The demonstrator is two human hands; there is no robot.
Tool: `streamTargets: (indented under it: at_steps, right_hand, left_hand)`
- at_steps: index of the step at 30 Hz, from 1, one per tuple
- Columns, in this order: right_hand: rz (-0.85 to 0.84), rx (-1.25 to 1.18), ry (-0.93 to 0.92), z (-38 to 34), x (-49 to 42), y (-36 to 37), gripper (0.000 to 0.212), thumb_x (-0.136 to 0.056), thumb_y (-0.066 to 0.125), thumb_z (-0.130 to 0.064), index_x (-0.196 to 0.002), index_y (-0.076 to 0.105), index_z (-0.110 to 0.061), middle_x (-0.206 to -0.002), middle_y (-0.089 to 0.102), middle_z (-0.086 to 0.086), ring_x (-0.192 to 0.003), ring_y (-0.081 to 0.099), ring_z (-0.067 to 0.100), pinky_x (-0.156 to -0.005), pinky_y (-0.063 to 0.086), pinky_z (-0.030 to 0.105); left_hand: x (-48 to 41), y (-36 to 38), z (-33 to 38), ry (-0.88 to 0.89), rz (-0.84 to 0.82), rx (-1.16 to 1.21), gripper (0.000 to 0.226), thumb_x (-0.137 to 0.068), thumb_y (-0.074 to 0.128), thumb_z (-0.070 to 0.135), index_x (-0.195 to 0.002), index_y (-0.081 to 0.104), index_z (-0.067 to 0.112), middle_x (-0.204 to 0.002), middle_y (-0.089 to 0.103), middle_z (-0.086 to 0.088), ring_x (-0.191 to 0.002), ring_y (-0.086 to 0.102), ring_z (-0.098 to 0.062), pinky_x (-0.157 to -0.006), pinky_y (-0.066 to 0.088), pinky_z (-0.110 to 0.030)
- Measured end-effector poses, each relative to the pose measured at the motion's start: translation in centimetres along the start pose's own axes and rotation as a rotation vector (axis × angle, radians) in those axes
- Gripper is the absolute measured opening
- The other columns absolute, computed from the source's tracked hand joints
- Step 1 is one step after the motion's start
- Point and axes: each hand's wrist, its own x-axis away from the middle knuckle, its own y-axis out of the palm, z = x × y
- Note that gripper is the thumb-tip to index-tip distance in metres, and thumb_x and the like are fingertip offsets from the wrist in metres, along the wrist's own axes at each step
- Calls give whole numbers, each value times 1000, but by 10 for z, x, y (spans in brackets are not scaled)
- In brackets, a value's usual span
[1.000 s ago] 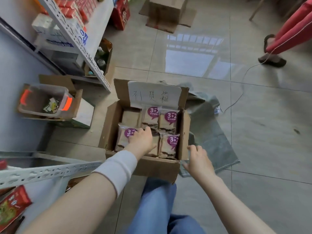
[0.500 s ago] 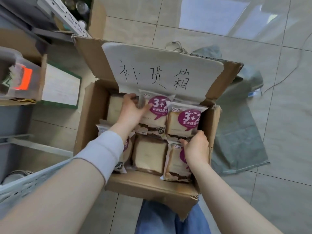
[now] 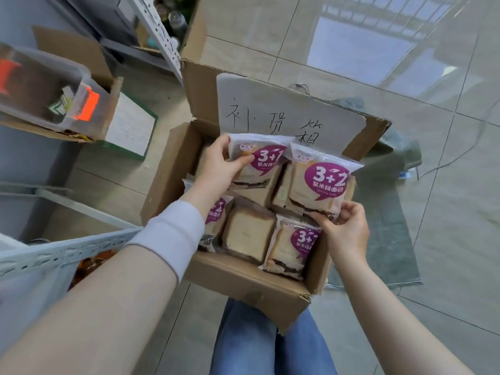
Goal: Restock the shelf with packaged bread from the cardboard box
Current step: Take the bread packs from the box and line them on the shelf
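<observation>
Head view, from the left: what sits beside the box?
— A clear bin (image 3: 48,87) with orange latches, then a white shelf rail (image 3: 54,255).
And the hands?
— The left hand (image 3: 219,169) has its fingers curled round the first bread pack (image 3: 259,161), raised over the open cardboard box (image 3: 243,282). The right hand (image 3: 343,231) pinches the lower edge of the second bread pack (image 3: 322,180). Other packs (image 3: 295,247) lie inside the box.

Clear plastic bin (image 3: 54,60) with orange latches (image 3: 88,105) at left — grey sack (image 3: 389,220) on tiles (image 3: 446,307)
</observation>
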Motion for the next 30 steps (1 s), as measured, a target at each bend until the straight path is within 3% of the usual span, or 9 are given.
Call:
streamTargets:
  at_steps: [3,9,13,15,18,22,24,26,30]
  right_hand:
    - [-123,-95,-28,-12,22,-26,36,-67,82,-16,-96,62,-18,-90,70,-7,-83,65,6,-74,50,22]
    - [-365,-140,-150,-57,125,-73,19,-69,78,-12,-83,69,-21,-75,74,-9,-71,70,4,-58,51,12]
    - [-555,-106,-244,-114,217,-84,21,-71,77,-12,-90,70,-19,-82,75,-6,-74,71,9,-62,54,16]
    - [-639,-87,-305,-145,267,-78,21,-73,75,-11,-91,69,-18,-85,74,-4,-74,71,9,-62,55,16]
    - [-772,-71,-406,-189,342,-56,23,-75,74,-9,-97,69,-13,-83,74,-5,-71,71,7,-61,55,15]
    - [-923,-5,-563,-235,437,-4,24,-75,73,-11,-99,68,-15,-85,75,-2,-74,71,14,-62,59,26]
    - [-1005,14,-628,-256,483,30,22,-75,73,-12,-94,68,-21,-84,75,-6,-75,71,8,-57,57,20]
    - [-1084,12,-679,-271,527,69,21,-75,72,-10,-92,68,-21,-83,75,-10,-75,70,3,-57,52,11]
    - [-1168,-11,-732,-297,600,154,21,-71,73,-4,-86,69,-18,-78,76,-7,-71,71,6,-57,51,10]
  left_hand:
    - [39,-30,22,24,152,113,28,-78,72,28,-100,56,28,-95,64,15,-87,60,4,-65,51,-12]
    - [180,-119,73,98,470,234,20,-77,73,24,-85,56,31,-80,61,21,-67,56,22,-52,40,1]
    - [296,-202,106,107,647,226,22,-77,72,31,-94,59,26,-87,65,14,-76,60,9,-60,43,-3]
    - [349,-248,120,117,736,189,16,-77,72,33,-84,59,28,-80,64,15,-74,59,2,-60,44,-6]
    - [423,-320,129,162,874,215,14,-78,72,28,-75,58,27,-77,64,13,-69,61,-4,-66,50,-25]
    - [507,-417,120,230,1059,244,11,-79,70,28,-77,60,29,-82,67,12,-76,65,-1,-67,50,-25]
    - [543,-464,103,238,1134,246,7,-78,69,29,-79,62,29,-84,69,9,-81,68,-7,-70,54,-30]
    - [575,-510,78,233,1190,253,6,-79,69,29,-81,64,31,-82,71,11,-81,68,-5,-69,56,-29]
    - [607,-592,25,220,1273,302,6,-81,68,25,-81,64,29,-76,72,17,-76,68,0,-59,53,-16]
